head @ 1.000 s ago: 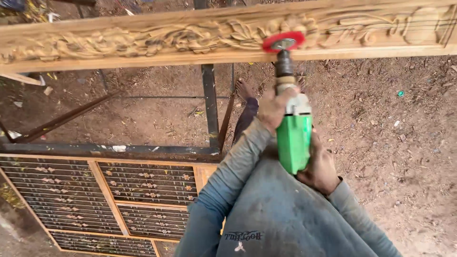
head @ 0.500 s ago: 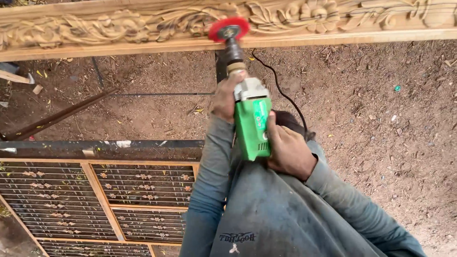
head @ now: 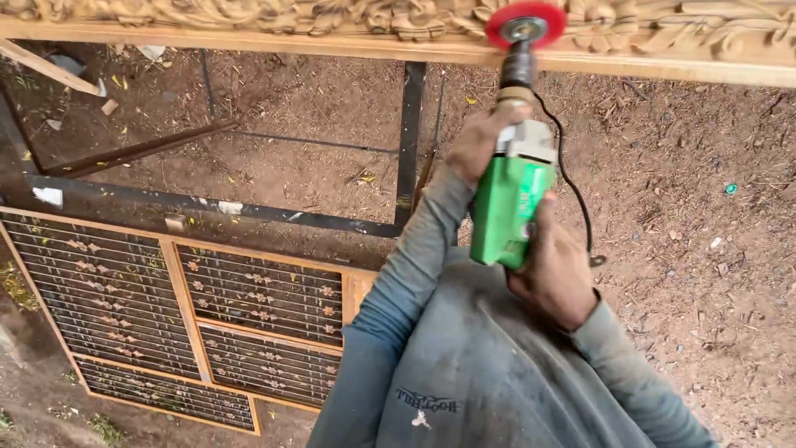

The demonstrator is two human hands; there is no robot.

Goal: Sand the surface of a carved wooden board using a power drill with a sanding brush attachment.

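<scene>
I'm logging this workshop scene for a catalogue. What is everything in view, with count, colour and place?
Carved wooden beam with floral relief: one, tan, across the top.
Green power drill: one, green body, centre, held upright.
Red round brush wheel: one, red, on the drill tip, against the beam.
Black power cord: one, right of the drill.
Black metal frame: one, under the beam.
Slatted wooden panel with small flowers: one, tan, lower left on the dirt ground.
Left hand: on the drill's front.
Right hand: on the drill's rear.

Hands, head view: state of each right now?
Left hand: closed around the front of the green power tool.
Right hand: closed on its rear body.
</scene>
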